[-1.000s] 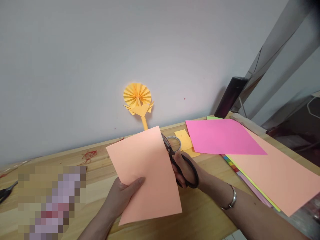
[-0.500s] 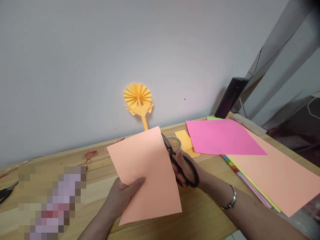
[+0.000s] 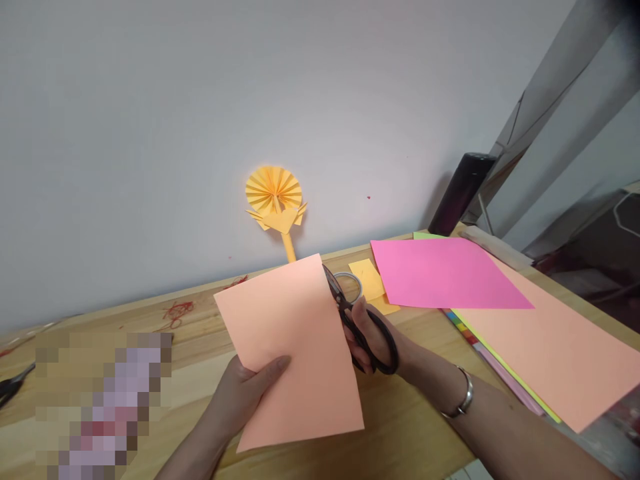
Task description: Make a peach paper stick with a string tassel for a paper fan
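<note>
My left hand [image 3: 250,393] is closed on the lower left part of a peach sheet of paper [image 3: 295,320], thumb on top and the other fingers hidden beneath. The sheet is held up above the table. My right hand [image 3: 367,333] grips black-handled scissors [image 3: 383,350] through their loops. The blades lie along the sheet's upper right edge and are partly hidden by it. Just behind the scissors is a roll of tape [image 3: 356,280]. A yellow-orange paper flower [image 3: 274,190] with a pleated round head and a rolled stem leans against the wall.
On the wooden table [image 3: 410,407], a pink sheet [image 3: 445,273] overlaps another peach sheet [image 3: 555,360] and more coloured paper at right. Yellow paper pieces [image 3: 367,280] lie near the tape. A dark cylinder [image 3: 463,193] stands behind. Red threads [image 3: 177,312] and a second black-handled tool [image 3: 15,387] are at left.
Almost nothing differs. The view has shifted very slightly, and both hands keep their hold on the peach sheet and the scissors.
</note>
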Motion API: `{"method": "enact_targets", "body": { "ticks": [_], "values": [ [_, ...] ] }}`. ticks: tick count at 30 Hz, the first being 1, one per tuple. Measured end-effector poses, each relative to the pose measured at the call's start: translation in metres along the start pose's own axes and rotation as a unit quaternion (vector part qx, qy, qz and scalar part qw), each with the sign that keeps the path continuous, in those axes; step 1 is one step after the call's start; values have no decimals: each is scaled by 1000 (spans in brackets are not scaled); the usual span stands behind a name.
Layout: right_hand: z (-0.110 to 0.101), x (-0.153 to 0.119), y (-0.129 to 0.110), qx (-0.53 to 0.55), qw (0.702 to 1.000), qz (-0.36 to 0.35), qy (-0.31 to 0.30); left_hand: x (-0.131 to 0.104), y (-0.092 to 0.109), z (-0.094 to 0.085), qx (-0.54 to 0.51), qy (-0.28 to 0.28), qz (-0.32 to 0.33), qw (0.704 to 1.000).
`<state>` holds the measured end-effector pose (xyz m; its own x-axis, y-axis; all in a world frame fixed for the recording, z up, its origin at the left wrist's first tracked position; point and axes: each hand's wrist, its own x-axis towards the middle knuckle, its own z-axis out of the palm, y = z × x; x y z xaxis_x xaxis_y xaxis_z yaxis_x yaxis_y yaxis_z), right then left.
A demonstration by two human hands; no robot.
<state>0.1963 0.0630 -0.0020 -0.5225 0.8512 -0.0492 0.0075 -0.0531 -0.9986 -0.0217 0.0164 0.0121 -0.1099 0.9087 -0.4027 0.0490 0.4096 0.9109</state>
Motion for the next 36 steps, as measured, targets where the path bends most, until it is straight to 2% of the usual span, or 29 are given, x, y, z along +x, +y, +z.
{"method": "enact_targets", "body": {
  "ticks": [3,11,27,36],
  "values": [
    [2,-1,-3,23,999,-22,5,0,1,0,7,-2,4,1000],
    [7,0,-11,35,999,-14,15,-1,1,0,5,-9,4,1000],
    [6,-1,-8,40,999,-26,23,-1,2,0,32,9,14,999],
    [3,-2,-5,39,999,-38,4,-2,3,1,17,0,5,1000]
  ]
}}
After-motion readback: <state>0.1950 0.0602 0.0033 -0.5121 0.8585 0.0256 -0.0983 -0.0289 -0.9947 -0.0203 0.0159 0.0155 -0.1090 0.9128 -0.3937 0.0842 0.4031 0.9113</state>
